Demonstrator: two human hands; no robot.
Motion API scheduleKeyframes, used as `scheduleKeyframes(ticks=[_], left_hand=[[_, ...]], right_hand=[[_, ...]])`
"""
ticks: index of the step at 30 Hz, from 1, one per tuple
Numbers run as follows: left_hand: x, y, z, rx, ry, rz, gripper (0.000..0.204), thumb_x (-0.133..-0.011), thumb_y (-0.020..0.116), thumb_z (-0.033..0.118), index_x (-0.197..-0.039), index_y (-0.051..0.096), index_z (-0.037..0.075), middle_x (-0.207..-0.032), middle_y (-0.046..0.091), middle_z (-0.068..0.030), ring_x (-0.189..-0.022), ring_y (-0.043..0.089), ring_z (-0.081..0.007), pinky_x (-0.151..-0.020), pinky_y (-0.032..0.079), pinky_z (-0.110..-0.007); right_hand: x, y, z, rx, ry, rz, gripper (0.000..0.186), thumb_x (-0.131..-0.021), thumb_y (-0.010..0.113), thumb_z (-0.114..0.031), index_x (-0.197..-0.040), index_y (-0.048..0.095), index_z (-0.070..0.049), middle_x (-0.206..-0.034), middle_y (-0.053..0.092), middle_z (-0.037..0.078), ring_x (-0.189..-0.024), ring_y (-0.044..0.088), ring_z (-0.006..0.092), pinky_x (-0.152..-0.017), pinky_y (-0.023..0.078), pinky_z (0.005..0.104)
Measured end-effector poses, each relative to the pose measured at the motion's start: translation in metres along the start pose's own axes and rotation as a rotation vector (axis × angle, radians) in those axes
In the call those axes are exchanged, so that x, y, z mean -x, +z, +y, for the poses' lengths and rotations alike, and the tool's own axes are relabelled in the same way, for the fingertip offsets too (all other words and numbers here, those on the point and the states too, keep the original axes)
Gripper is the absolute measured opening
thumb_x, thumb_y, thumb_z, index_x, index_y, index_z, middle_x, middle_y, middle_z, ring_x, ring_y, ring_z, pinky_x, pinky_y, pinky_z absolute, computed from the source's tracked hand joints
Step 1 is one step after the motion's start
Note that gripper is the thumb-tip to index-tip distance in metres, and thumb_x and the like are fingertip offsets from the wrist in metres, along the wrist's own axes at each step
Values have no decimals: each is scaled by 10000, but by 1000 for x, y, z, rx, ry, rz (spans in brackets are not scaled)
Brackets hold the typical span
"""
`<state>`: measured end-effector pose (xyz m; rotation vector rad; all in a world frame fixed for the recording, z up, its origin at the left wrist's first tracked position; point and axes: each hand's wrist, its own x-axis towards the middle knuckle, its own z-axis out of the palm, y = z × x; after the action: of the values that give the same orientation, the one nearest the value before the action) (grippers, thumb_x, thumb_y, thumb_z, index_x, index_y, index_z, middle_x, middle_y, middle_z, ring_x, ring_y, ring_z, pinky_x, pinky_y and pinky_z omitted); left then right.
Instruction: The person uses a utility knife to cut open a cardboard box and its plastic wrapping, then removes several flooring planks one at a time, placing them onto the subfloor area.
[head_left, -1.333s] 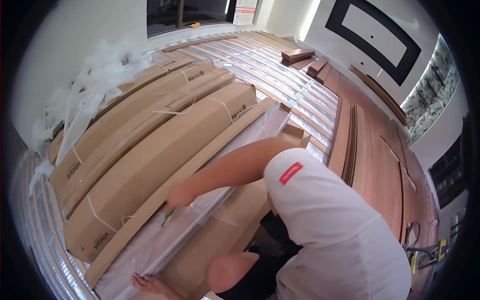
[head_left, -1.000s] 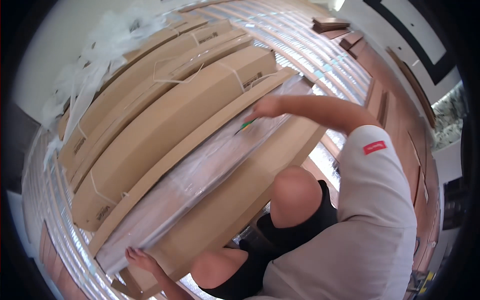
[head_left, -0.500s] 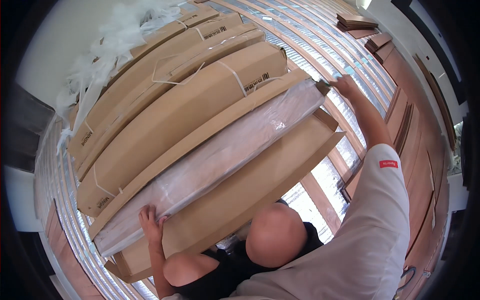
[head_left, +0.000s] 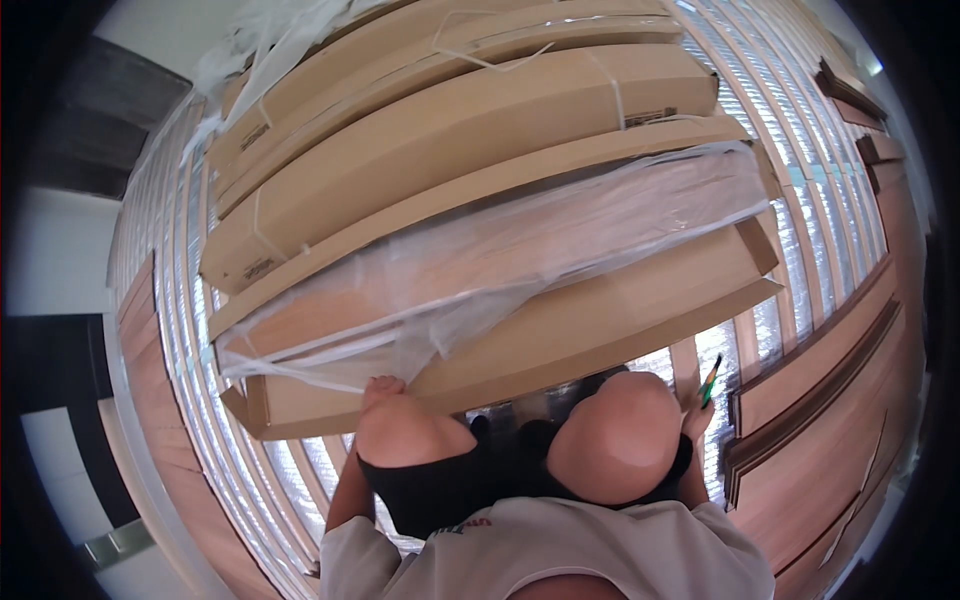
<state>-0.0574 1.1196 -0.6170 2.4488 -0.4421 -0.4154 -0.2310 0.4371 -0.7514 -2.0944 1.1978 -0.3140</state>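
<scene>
An opened long cardboard box (head_left: 620, 318) lies in front of my knees. Inside it are wood planks (head_left: 480, 245) under clear plastic film (head_left: 440, 325). The film is loose along the near side and stretches toward me in a bunch. My left hand (head_left: 383, 388) is closed on its edge, by my left knee at the box's near rim. Beside my right knee, away from the box, my right hand (head_left: 698, 418) is closed around a slim green utility knife (head_left: 711, 385), its pointed end up.
More closed cardboard boxes (head_left: 470, 120) with white straps lie behind the open one. Crumpled white film (head_left: 270, 50) sits at the far left. Wooden battens (head_left: 835, 215) run over silver foil on the floor. Stacked planks (head_left: 810, 400) lie at my right.
My right hand has come back from the box's far right end to beside my right knee. My left hand has drawn the film's near edge toward me, loosening it. The view has turned.
</scene>
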Motion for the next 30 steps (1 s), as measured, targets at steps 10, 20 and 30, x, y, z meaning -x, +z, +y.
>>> scheduleKeyframes(ticks=[10,20,30], left_hand=[[12,-2,-3,-22,-544,154,308,-904,599,321,-881,659,20,-862,667,-205,-863,629,-418,-786,488,-504],[-68,-71,56,-267,-209,534,202,-857,694,216,-986,676,62,-990,659,-185,-947,614,-395,-836,491,-469],[-132,-46,49,-370,18,313,566,-833,724,248,-1346,539,95,-1494,386,-176,-1384,336,-389,-1141,298,-450]], right_hand=[[-33,16,-248,211,-753,-54,432,-900,628,-93,-1306,525,11,-1266,549,226,-1182,507,398,-1018,393,461],[-59,127,-406,448,-1657,-542,321,-804,633,-164,-1112,614,-75,-993,641,163,-957,584,352,-925,436,504],[35,-5,-199,633,-647,-920,279,-904,562,-317,-962,688,-75,-890,696,163,-885,674,351,-807,510,443]])
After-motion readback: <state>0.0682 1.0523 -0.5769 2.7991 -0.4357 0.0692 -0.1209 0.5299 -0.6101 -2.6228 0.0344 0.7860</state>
